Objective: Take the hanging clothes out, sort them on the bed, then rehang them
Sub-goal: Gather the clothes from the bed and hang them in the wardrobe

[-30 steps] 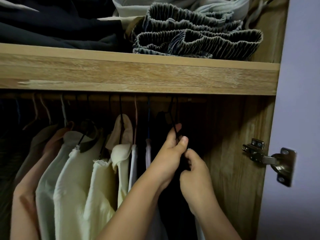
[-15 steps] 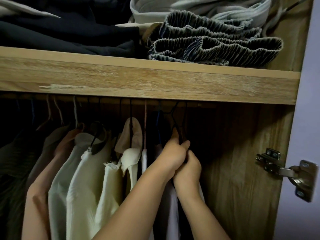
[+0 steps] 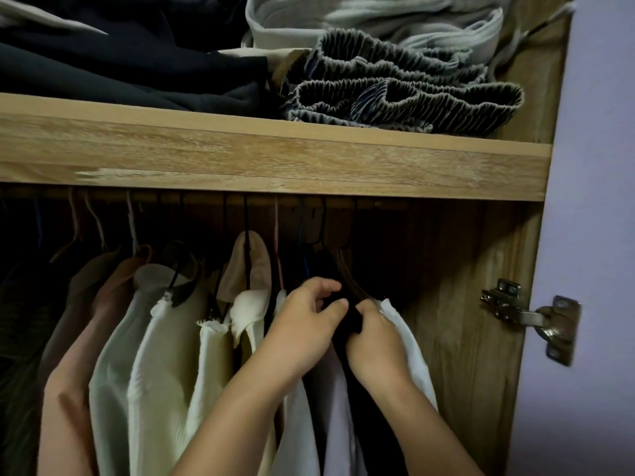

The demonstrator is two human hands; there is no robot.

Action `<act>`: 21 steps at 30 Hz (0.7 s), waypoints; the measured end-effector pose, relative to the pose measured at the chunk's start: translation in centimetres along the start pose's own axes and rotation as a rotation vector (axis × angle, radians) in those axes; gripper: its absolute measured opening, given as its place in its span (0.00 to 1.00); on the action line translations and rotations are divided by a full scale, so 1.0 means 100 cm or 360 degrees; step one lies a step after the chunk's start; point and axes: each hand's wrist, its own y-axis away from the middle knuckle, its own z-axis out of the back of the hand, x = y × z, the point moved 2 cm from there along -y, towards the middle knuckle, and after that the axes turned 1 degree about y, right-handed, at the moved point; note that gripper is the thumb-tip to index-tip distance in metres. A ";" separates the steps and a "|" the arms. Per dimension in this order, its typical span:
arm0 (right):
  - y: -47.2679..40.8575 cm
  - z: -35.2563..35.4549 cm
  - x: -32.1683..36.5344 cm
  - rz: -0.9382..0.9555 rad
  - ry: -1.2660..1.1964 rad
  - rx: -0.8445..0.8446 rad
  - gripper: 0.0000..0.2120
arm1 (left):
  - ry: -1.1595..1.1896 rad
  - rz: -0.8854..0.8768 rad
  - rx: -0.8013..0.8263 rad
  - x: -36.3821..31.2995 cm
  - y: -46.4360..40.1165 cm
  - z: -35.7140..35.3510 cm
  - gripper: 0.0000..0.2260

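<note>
Both hands work at the right end of the hanging row, close together. The left hand curls its fingers and thumb over a dark garment at its shoulder; the right hand, just beside it, pinches the same dark cloth, with a white garment lying against its outer side. Step in hand: freeing this garment from the rail. Recommended procedure: shift one hand from the cloth to the dark hanger hook directly above the hands, lift until the hook clears the rail, then draw it toward the body. Pulling on cloth alone risks slipping the garment off its hanger. The rail itself is hidden behind the wooden shelf above the hands. To the left of the left hand, the cream and beige garments hang on their own hangers, not yet removed. Above the shelf edge lies folded clothing. To the right of the right hand, on the cabinet wall, sits a metal hinge.
</note>
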 end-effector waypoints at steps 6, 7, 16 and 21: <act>0.027 0.003 -0.004 0.0009 0.0352 -0.0021 0.17 | -0.0610 -0.0345 -0.0197 -0.001 0.035 0.024 0.14; 0.034 0.004 -0.005 0.0023 0.0392 -0.0010 0.16 | -0.0677 -0.0388 -0.0215 0.000 0.042 0.026 0.14; 0.112 0.006 -0.020 -0.0165 0.0628 0.0277 0.12 | -0.0755 -0.0393 -0.0021 0.023 0.099 0.030 0.15; 0.153 0.012 -0.019 -0.0141 0.0591 0.0443 0.14 | -0.0789 -0.0330 0.0065 0.034 0.124 0.033 0.16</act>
